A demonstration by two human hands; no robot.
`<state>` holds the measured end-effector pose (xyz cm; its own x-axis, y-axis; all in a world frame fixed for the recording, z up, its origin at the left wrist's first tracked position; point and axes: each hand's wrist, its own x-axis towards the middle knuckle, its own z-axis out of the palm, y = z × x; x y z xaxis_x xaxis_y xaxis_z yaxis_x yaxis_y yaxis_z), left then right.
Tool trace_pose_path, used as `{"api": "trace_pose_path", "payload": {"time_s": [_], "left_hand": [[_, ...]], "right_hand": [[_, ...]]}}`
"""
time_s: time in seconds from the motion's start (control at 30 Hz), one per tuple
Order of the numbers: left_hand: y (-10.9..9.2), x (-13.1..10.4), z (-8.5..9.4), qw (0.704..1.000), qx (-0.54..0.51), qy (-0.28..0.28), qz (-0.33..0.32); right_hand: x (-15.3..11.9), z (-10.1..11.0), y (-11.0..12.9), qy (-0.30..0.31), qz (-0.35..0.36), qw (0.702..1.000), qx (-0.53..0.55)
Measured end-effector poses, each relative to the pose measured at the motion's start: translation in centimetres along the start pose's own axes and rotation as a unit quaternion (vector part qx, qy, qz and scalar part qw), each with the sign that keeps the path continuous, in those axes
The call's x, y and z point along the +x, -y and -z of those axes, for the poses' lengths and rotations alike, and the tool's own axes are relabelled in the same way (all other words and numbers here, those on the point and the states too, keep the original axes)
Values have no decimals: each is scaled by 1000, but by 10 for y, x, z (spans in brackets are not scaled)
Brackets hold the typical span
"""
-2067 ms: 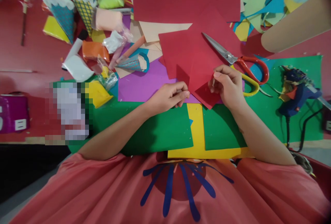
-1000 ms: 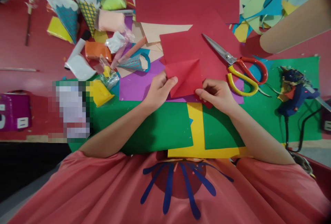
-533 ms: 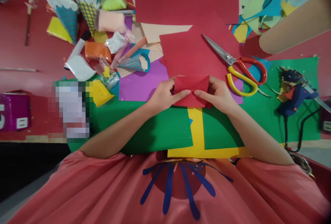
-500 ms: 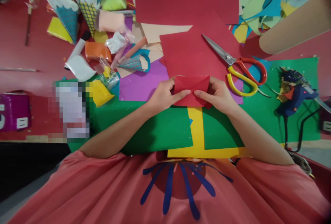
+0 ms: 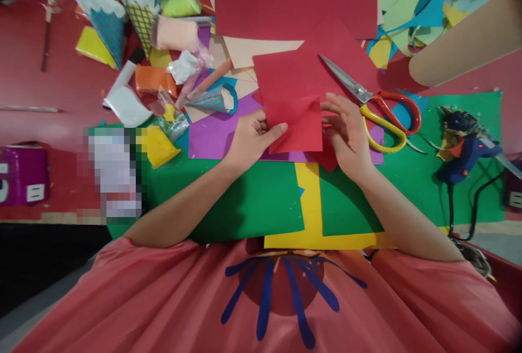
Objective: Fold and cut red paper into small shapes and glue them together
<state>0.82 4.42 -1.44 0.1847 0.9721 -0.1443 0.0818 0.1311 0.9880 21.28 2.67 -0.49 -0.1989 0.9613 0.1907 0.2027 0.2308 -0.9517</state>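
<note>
Between thumb and fingers, my left hand (image 5: 256,138) pinches the left edge of a small red piece of paper (image 5: 294,127). A faint crease crosses this piece. My right hand (image 5: 346,132) is off its right edge, fingers apart and slightly curled, with nothing in them. Beneath and beyond lie larger red sheets (image 5: 293,70). A corner of red paper pokes out below the right hand. To the right of that hand rest open scissors (image 5: 359,91) with one yellow and one red handle.
Green sheets (image 5: 248,200) and a yellow strip (image 5: 310,195) lie in front of me. At right are a blue glue gun (image 5: 468,157) and a cardboard tube (image 5: 465,40). Packets of clay (image 5: 155,81) and paper cones (image 5: 106,24) crowd the left, near a blurred-out rectangle (image 5: 116,173).
My right hand has let go of the small red paper and opened. The paper, creased by both thumbs before, now stands taller, opened out in my left hand and shifted slightly left.
</note>
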Motion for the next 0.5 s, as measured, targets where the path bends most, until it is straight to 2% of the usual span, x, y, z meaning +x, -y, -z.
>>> {"api": "trace_pose_path", "payload": {"time_s": [0.17,0.5], "left_hand": [[-4,-1,-2,1000,-16,3,5],[-4,-2,-1,999,19,29,-7]], "right_hand": [[0,2,4,94,62,991,-66],[4,1,3,78,-17,997,-8]]}}
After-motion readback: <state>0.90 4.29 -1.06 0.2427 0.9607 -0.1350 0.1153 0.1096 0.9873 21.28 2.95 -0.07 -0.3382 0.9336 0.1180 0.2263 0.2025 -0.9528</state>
